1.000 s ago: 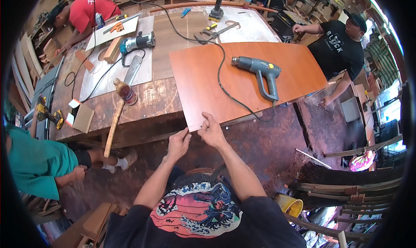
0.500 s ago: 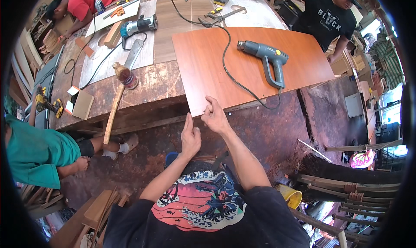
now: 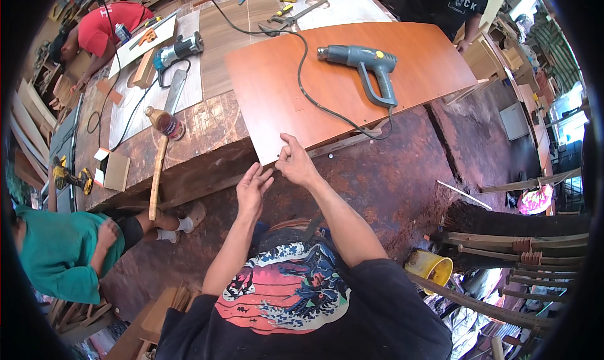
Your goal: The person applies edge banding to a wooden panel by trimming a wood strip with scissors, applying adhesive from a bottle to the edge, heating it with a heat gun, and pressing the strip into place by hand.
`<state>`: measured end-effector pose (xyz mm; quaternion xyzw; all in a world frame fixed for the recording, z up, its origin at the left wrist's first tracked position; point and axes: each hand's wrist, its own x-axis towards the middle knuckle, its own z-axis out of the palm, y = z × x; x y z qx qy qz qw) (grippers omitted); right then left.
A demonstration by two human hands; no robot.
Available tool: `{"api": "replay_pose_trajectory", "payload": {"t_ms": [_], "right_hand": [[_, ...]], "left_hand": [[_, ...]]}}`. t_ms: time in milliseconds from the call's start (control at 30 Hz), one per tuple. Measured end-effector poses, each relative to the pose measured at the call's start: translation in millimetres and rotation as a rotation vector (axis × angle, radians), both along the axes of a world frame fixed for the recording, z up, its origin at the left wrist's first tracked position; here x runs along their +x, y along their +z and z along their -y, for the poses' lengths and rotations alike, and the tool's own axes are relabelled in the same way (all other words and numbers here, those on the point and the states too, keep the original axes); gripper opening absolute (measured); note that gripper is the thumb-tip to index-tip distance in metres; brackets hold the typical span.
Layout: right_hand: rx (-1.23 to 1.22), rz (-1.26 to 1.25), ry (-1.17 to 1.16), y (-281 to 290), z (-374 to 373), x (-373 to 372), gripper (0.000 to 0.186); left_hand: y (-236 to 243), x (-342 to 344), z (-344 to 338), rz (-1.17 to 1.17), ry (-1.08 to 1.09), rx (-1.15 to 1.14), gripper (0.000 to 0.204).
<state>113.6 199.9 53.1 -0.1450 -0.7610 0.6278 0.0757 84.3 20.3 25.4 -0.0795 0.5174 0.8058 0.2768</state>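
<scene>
A glossy orange-brown wooden board lies across the workbench, its near corner jutting past the bench edge. My left hand is at that corner, palm turned up, fingers stretched and loosely spread by the edge. Just right of it, my right hand bends over the same edge. Its index finger crooks above the board's surface and its other fingers curl in; whatever they may pinch is hidden. A grey heat gun rests on the board, its black cord looping across the surface toward the far left.
Left on the bench are a hammer with its handle overhanging, a glass bottle, a blue router, an open box and a drill. People work around it. A yellow bucket stands at right.
My left hand has turned and spread its fingers, drawing closer to the right hand at the board's corner. The scene has shifted left and slightly up. The person in green has raised a hand.
</scene>
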Motion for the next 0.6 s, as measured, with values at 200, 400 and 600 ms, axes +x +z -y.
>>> {"api": "replay_pose_trajectory", "payload": {"t_ms": [200, 400, 600], "right_hand": [[0.050, -0.081, -0.039, -1, 2, 2, 0.081], [-0.005, -0.029, -0.057, 8, 2, 4, 0.080], [-0.036, -0.012, -0.049, 12, 4, 6, 0.077]], "left_hand": [[2, -37, 7, 0.406, 0.019, 0.075, 0.039], [-9, -43, 14, 0.361, -0.097, -0.029, 0.049], [-26, -41, 19, -0.395, -0.322, -0.418, 0.046]]}}
